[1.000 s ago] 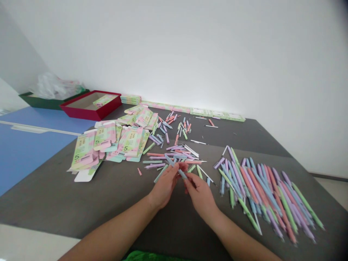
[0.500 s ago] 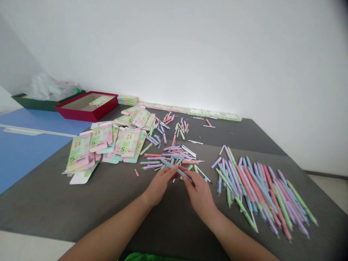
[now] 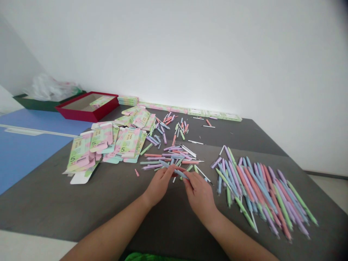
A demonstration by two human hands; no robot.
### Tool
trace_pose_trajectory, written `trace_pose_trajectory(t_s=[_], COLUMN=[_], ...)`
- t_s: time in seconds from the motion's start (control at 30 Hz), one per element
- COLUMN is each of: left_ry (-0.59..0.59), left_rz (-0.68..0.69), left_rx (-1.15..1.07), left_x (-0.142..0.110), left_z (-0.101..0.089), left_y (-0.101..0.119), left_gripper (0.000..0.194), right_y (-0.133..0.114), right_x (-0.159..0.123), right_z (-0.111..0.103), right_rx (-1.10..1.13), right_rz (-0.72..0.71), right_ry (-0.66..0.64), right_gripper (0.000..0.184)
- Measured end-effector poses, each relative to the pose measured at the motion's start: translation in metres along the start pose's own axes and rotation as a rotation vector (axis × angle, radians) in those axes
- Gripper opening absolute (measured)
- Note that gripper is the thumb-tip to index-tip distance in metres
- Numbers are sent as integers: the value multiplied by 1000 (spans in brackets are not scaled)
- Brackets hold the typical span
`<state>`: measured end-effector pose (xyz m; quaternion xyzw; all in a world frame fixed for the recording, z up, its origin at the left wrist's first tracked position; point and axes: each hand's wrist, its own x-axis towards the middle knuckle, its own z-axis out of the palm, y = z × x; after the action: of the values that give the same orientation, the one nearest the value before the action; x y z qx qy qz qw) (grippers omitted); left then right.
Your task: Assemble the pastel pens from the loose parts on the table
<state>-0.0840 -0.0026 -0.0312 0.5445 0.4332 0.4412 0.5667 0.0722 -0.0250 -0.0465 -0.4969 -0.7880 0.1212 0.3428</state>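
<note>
My left hand [image 3: 160,185] and my right hand [image 3: 199,195] meet over the dark grey table [image 3: 81,206], both gripping a pale blue pen [image 3: 174,170] that lies nearly level between them. A salmon-pink piece [image 3: 177,174] shows behind the fingers, and I cannot tell what it is. Loose pastel pen parts [image 3: 168,148] lie just beyond my fingertips. A large fan of assembled pastel pens [image 3: 261,195] lies to the right of my right hand. Printed flat cardboard boxes [image 3: 127,141] are heaped to the left.
A red open box [image 3: 87,108] holding a printed carton stands past the table's far left corner, beside a green box [image 3: 32,99] with a plastic bag [image 3: 51,88]. Cartons line the far edge by the white wall [image 3: 174,54]. A blue surface [image 3: 29,152] lies to the left.
The blue pen has dropped from a steeper slant to a flatter one, and my hands have drawn slightly closer together. The view has shifted a little, with the table sitting slightly differently.
</note>
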Motion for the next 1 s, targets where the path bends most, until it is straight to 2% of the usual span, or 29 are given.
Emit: trace_pose_trajectory(t_s=[0.1, 0.2, 0.3, 0.4, 0.47, 0.5, 0.57, 0.7, 0.8, 0.9, 0.93, 1.0], left_ry=[-31, -24, -27, -76, -132, -157, -168, -116, -127, -145, -147, -164], left_rz=[41, 86, 107, 104, 109, 114, 121, 131, 147, 157, 156, 155], left_rx=[67, 162, 214, 180, 160, 163, 180, 169, 138, 135, 137, 132], left_x=[-1, -2, -2, 0, 1, 2, 3, 1, -2, -5, -6, -7], left_z=[0, -2, -3, -4, -5, -5, -6, -2, 4, 5, 4, 2], left_y=[0, 1, 2, 2, 1, 1, 0, 2, 5, 6, 6, 6], left_gripper=[39, 38, 38, 39, 39, 39, 39, 37, 37, 37, 37, 37], right_y=[0, -1, -3, -3, -3, -2, -2, -2, -3, -5, -6, -8], right_x=[1, 4, 6, 5, 5, 5, 5, 6, 5, 6, 7, 8], right_z=[-1, -1, 1, 2, 1, 1, 0, 0, -3, -9, -11, -15], right_rx=[66, 279, 634, 1147, 1363, 1389, 1275, 634, 331, 285, 349, 634], right_rz=[6, 114, 365, 660, 751, 752, 680, 412, 305, 314, 365, 539], right_ry=[-39, -73, -125, -346, -461, -469, -391, -114, -16, -77, -146, -348], right_gripper=[26, 21, 17, 22, 24, 24, 22, 31, 20, 12, 10, 13])
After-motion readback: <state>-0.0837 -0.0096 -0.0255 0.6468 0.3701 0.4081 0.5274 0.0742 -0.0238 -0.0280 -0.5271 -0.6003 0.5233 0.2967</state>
